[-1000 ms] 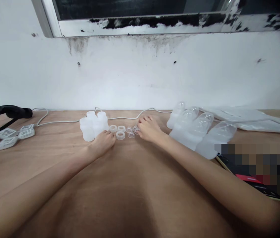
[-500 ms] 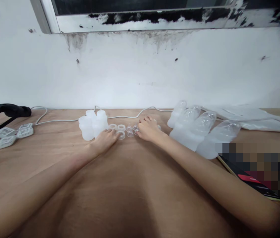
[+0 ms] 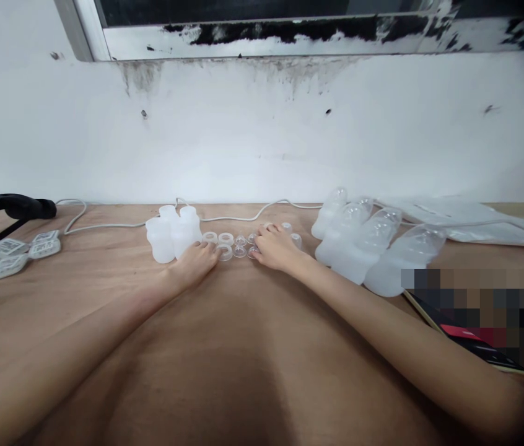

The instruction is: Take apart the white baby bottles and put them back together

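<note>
Head view: small clear plastic domes (image 3: 240, 251) stand clustered on the brown wooden tabletop (image 3: 243, 347), right hand (image 3: 277, 246) bent over them. Left hand (image 3: 198, 257), apart from it, has fingers at the front translucent plastic ring (image 3: 225, 256). Cannot tell whether either grips. Frosted white plastic bottles (image 3: 163, 244) at left, clear-domed frosted bottles (image 3: 386, 272) at right: contents not discernible. Versus 1.0 s ago: left hand closer to ring; whitish round caps (image 3: 296, 241) now visible beyond right hand.
</note>
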### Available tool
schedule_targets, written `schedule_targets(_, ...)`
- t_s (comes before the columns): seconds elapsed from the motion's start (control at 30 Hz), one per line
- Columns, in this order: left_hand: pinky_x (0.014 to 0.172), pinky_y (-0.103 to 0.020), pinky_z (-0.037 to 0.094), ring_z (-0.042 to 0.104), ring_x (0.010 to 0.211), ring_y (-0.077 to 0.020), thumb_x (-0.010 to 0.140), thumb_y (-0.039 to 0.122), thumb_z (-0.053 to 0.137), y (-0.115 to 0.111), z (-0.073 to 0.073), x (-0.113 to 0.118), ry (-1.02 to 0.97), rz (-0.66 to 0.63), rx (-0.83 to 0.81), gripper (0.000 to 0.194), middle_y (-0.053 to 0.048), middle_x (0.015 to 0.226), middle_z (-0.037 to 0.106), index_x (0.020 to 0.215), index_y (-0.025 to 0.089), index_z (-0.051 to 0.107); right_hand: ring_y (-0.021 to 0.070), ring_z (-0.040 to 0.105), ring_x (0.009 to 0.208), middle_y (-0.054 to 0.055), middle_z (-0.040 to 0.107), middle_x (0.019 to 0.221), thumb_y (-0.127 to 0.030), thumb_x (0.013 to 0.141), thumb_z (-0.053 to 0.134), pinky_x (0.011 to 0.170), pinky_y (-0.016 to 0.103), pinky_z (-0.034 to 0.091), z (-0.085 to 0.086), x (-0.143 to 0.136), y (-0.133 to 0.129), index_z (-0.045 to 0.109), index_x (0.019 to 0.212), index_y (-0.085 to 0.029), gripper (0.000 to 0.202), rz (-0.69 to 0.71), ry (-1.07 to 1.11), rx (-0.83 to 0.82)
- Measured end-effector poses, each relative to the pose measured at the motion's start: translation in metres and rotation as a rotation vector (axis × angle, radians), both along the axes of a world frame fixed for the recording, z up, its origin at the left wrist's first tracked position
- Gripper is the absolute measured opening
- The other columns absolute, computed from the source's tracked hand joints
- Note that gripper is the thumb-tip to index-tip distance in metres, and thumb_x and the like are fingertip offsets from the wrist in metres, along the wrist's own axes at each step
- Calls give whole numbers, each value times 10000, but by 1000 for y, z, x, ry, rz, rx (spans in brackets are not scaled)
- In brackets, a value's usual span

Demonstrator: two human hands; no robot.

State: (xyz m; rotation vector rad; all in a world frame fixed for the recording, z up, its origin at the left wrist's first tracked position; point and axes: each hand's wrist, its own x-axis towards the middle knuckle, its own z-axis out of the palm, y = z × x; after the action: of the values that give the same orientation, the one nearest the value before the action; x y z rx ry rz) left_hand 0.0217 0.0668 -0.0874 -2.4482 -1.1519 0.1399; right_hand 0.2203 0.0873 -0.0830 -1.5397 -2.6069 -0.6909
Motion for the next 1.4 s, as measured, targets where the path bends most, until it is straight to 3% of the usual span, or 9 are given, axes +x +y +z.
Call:
schedule_targets(0.3,696,-329,409,524,850,-228,805,116,339,2,-7,0,-45,-18,35,316,-110,973,531,1092,104,472,268,451,909,146,550,922,-349,757,464,823,359,270,-5,-1,-7,594,909,-73,341,-25,61,81)
schedule_targets(0.47,706,-331,400,504,902,-237,800,122,336,2,-11,1,-60,-24,60,347,-122,1000,518,1132,111,439,254,417,951,147,503,978,-343,789,422,814,356,279,35,14,-36,530,1035,-89,370,-85,145,181)
schedule_targets(0.6,704,-321,399,501,904,-228,787,92,323,1,-12,1,-61,-15,58,377,-129,1005,513,1150,112,423,319,398,946,201,448,1002,-370,769,445,762,399,302,75,44,-71,531,991,-26,419,-373,68,299)
schedule_targets(0.7,728,-327,398,508,890,-221,799,103,308,-1,-12,1,-71,-16,64,372,-131,1034,503,1152,116,426,345,420,890,226,455,922,-352,759,471,667,377,338,86,62,-88,522,963,6,415,-558,-17,191)
schedule_targets(0.77,812,-340,369,461,995,-237,789,93,316,-5,-10,2,-97,-44,125,395,-155,1118,456,1173,88,405,364,411,895,219,471,868,-304,754,485,625,358,346,85,68,-91,544,915,-11,340,-584,-68,104)
schedule_targets(0.9,948,-356,259,304,1158,-260,761,87,353,-19,-3,4,-177,-139,246,440,-183,1242,337,1198,35,369,352,410,898,204,482,860,-283,708,546,578,319,349,80,73,-90,578,810,-59,247,-531,-102,81)
schedule_targets(1.13,967,-381,259,310,1158,-240,804,196,378,-52,16,5,-385,-215,150,383,-138,1264,334,1171,86,388,247,511,653,115,542,696,-395,663,567,483,288,307,80,85,-95,567,713,-129,271,-478,15,-130)
schedule_targets(1.3,922,-339,345,365,1135,-215,778,469,440,-91,33,27,-678,-324,-114,712,-148,1255,359,1286,93,111,182,512,586,68,578,686,-481,745,412,505,276,315,77,31,-116,551,738,-158,352,-211,354,-211)
schedule_targets(1.4,726,-299,446,530,923,-203,776,412,459,-107,36,38,-740,-217,-332,639,-120,1105,501,1253,136,137,126,506,560,25,579,662,-344,801,359,485,231,306,61,-6,-123,535,706,-166,267,26,554,-398)
